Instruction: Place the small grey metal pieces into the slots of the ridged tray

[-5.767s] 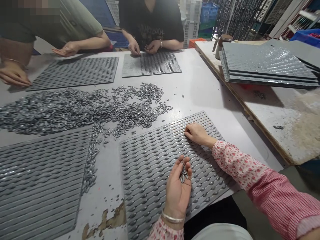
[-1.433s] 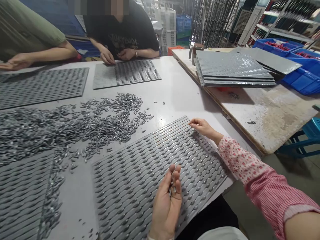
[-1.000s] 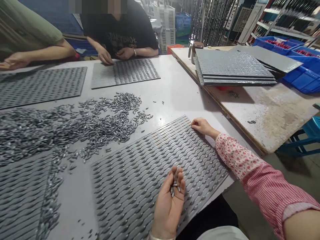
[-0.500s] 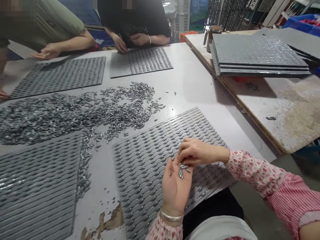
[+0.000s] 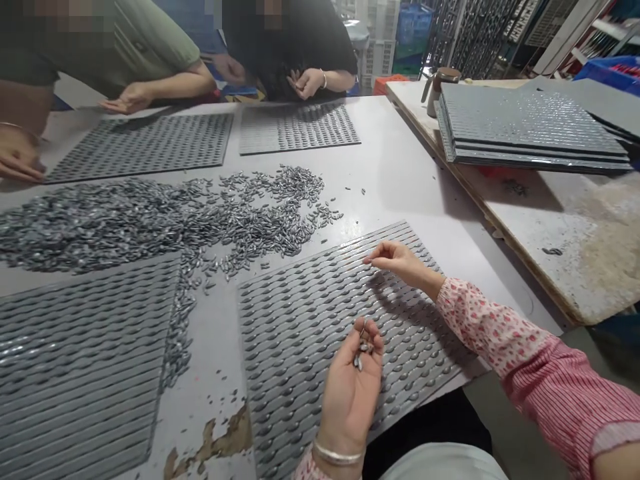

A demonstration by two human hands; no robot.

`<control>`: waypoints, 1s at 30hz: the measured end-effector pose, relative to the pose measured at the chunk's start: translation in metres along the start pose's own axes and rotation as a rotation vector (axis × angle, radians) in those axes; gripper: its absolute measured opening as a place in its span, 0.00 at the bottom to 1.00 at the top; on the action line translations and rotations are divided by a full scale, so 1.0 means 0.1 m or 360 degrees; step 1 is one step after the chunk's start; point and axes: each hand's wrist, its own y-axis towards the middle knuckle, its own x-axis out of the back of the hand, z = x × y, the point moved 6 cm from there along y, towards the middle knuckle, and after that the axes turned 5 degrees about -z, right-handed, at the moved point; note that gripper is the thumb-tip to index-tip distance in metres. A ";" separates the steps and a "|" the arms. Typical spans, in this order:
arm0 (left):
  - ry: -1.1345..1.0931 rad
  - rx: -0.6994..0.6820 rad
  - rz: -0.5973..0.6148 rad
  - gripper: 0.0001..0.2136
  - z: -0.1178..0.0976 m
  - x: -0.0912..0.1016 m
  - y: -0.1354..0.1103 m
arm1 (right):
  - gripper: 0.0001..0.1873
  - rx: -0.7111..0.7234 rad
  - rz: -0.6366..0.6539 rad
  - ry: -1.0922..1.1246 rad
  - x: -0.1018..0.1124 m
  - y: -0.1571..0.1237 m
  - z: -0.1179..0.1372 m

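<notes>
Palm up, my left hand (image 5: 349,393) is cupped around several small silver spindle-shaped pieces (image 5: 359,361), fingertips curled in. My right hand (image 5: 403,264) hovers at the far part of the grey grooved board (image 5: 293,373), thumb and forefinger pinched; whatever sits between them is too small to make out. Rows of spindle-shaped pieces line the board's grooves, while the grooves along its far edge look plain. Beyond it spreads a large heap of loose silver pieces (image 5: 135,223) across the white table (image 5: 400,167).
Another grooved board (image 5: 85,380) lies at the left. Across the table, co-workers' hands (image 5: 125,100) are at two more boards (image 5: 150,147) (image 5: 300,127). On the side table at right, a stack of boards (image 5: 530,120) stands by a brown-lidded jug (image 5: 440,90).
My right hand has left the left palm and moved up and away over the board's far part. The left fingers have curled inward around the pieces.
</notes>
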 end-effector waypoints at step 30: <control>0.0108 -0.0089 0.0039 0.06 0.02 0.11 0.15 | 0.01 0.0560 0.0409 -0.1393 -0.42 0.50 -0.05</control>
